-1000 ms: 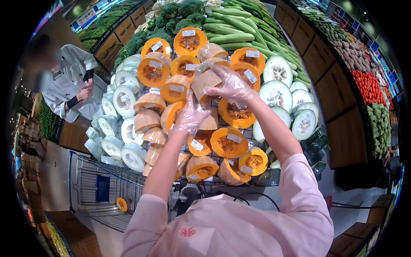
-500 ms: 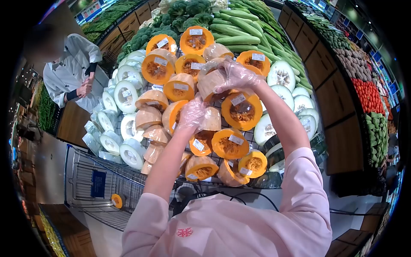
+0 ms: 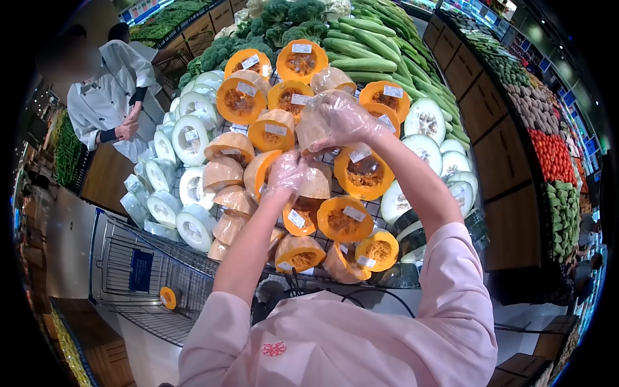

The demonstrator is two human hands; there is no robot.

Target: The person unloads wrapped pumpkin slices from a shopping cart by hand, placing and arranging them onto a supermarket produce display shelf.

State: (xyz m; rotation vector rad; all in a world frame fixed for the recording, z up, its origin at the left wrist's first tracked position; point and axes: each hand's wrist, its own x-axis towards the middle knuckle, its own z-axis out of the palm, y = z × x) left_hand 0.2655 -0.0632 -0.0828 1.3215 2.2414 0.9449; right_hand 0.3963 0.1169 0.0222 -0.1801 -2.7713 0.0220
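Observation:
Both of my hands wear clear plastic gloves over a display of cut, film-wrapped pumpkins. My right hand (image 3: 348,119) is closed over a wrapped pumpkin piece (image 3: 311,132), rind side toward me. My left hand (image 3: 287,174) is lower, its fingers curled against another pumpkin piece (image 3: 316,180) just below the first one; its fingertips are partly hidden. Left of that hand stands a pumpkin half (image 3: 258,171) with orange flesh. A large labelled pumpkin half (image 3: 363,174) with seeds showing lies below my right wrist.
Wrapped white-fleshed gourd halves (image 3: 190,135) line the left side, with more gourd halves (image 3: 425,122) on the right. Broccoli (image 3: 277,29) and long green gourds (image 3: 367,48) are behind. A shopping cart (image 3: 142,271) holds a pumpkin piece (image 3: 167,298). A person (image 3: 113,97) stands at left.
My right hand has shifted slightly with the upper pumpkin piece, and a labelled pumpkin now shows behind its wrist. My left hand stays nearly in place. The view has shifted a little.

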